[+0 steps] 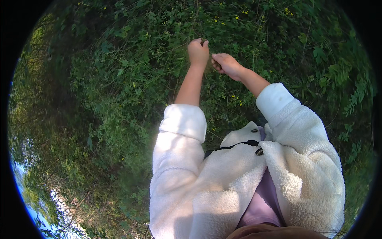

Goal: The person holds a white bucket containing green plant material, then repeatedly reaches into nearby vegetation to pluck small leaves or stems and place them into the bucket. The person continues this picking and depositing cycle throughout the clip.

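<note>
Extending from two white fleece sleeves (183, 121), one left hand (198, 51) and one right hand (227, 65) had fingers (217, 65) curled narrow, contents impossible to tell; one yellow-flowered green thicket (131, 79) surrounded both.

Both our arms reach forward, left forearm (190, 88) running nearly straight out with a slight rightward lean, right forearm (254, 81) angling in from the right. Left hand (198, 51) is balled up, back of the hand toward us, thumb and index drawn together at the far end. Right hand (226, 65) sits just beside it, apart and slightly closer to us, pointing left, fingers curled in.
</note>
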